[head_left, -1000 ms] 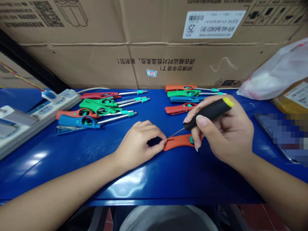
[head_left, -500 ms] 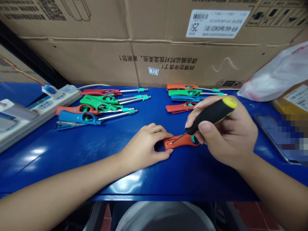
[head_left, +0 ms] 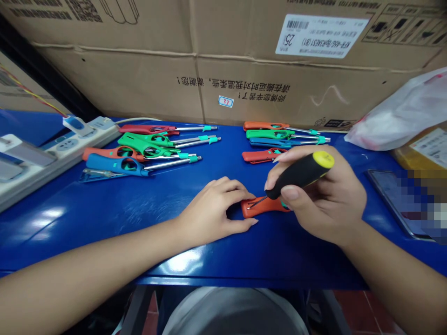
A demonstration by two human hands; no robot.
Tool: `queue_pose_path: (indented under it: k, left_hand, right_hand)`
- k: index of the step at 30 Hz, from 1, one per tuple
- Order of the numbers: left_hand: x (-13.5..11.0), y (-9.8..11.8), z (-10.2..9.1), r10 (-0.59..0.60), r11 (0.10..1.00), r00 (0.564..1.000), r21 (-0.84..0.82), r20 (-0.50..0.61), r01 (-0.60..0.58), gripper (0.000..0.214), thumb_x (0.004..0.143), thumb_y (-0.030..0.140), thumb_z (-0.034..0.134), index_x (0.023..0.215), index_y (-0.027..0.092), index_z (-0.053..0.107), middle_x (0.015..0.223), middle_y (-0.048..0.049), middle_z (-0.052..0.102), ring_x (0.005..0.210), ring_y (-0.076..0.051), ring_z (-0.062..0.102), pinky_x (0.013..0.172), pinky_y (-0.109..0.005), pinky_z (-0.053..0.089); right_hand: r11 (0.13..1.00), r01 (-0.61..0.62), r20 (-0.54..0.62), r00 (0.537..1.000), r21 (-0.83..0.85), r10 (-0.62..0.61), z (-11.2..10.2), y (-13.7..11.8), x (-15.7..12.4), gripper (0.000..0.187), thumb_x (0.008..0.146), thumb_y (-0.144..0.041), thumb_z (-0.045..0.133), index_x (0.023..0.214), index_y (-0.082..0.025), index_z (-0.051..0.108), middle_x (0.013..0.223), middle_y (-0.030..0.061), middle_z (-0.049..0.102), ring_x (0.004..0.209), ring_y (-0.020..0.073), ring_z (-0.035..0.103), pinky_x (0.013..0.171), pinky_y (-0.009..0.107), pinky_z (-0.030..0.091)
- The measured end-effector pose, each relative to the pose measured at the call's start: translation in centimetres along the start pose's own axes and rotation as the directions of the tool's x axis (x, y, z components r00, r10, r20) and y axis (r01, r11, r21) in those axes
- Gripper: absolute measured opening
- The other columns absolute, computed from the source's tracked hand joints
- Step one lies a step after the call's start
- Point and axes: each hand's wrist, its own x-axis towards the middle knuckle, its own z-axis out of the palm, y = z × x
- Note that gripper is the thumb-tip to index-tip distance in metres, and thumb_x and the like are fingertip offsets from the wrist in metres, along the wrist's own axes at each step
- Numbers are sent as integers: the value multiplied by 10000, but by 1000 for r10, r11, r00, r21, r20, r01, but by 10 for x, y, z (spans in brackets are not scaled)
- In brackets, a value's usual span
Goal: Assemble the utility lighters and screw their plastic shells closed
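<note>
An orange lighter (head_left: 261, 206) lies on the blue table (head_left: 139, 218) in front of me. My left hand (head_left: 214, 209) rests curled beside its left end, thumb and fingers steadying the body. My right hand (head_left: 321, 195) grips a screwdriver (head_left: 300, 173) with a black handle and yellow cap. The metal tip of the screwdriver sits on the orange lighter's body near its left end.
A pile of long-nozzle lighters (head_left: 146, 151) in red, green, orange and blue lies at the left. A second group of lighters (head_left: 279, 137) lies behind my right hand. A white power strip (head_left: 52, 153) is far left, cardboard boxes (head_left: 244, 60) stand behind, and a plastic bag (head_left: 401, 116) and phone (head_left: 394, 195) sit at right.
The screwdriver tip moved from beside the left fingertips onto the orange lighter's body. The left hand shifted slightly right, from a pinch near the tip to holding the lighter's end.
</note>
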Motion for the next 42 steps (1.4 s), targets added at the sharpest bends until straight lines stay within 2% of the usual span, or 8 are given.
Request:
queue_pose_path:
  k: [8,17,22,27,31,33,37,42]
  left_hand:
    - [1,3,-3,2,1000,999,7,-38,-1,238,832,207,755,1066,208,708,1061,-20,724,947,-201,626,889,-379,487]
    - [0,2,-2,5,1000,1000,-4,-21,-5,272,839,258,765,1100,216,700,1074,-35,733,980,-227,647,912,-407,508]
    - [0,1,-2,-8,1000,1000,8,23,8,297,848,253,760,1137,210,713,1061,-43,761,968,-239,661,897,-416,509]
    - [1,1,-2,3,1000,999,25,45,-4,321,861,242,749,1178,202,729,1051,-44,770,945,-239,649,864,-413,500]
    - [2,2,-2,4,1000,999,19,44,-5,289,855,247,755,1139,194,739,1075,-53,763,958,-238,648,880,-410,507]
    - [2,2,-3,-3,1000,999,18,43,2,272,854,248,755,1119,189,743,1062,-57,759,957,-234,650,893,-407,511]
    - [3,2,-3,-8,999,999,37,45,6,300,851,263,752,1145,199,750,1068,-63,756,957,-243,650,888,-415,520]
    - [2,1,-2,-4,1000,998,13,62,4,284,862,242,736,1142,196,754,1100,-68,749,1019,-265,654,943,-445,511]
  right_hand:
    - [999,14,9,1000,-35,-14,1,1,-1,316,922,-183,697,1209,-281,607,879,6,709,761,168,704,660,303,604]
    - [1000,-5,23,1000,-30,6,0,4,-4,367,905,-168,709,1238,-295,617,912,10,722,778,176,714,702,311,610]
    - [999,-53,22,998,0,53,3,4,-4,459,890,-137,725,1289,-323,597,946,2,705,749,161,705,611,281,610]
    - [1000,-6,-28,1000,12,6,6,6,0,604,848,-101,763,1331,-409,573,978,-20,699,783,155,716,528,237,576]
    - [988,-102,78,991,-114,111,-5,-8,12,492,932,-193,685,1386,-333,557,1196,29,709,639,107,674,552,257,604]
    - [972,-68,157,982,-225,105,-13,-18,20,471,955,-176,629,1404,-303,565,1285,62,690,660,117,678,586,277,616]
    - [909,91,274,961,-407,26,-17,-27,29,460,935,-188,653,1379,-299,603,1217,65,722,799,186,705,589,300,601]
    - [818,168,117,985,-550,-123,-8,-18,31,279,860,-316,796,1130,-284,731,1088,53,772,991,277,726,839,407,613]
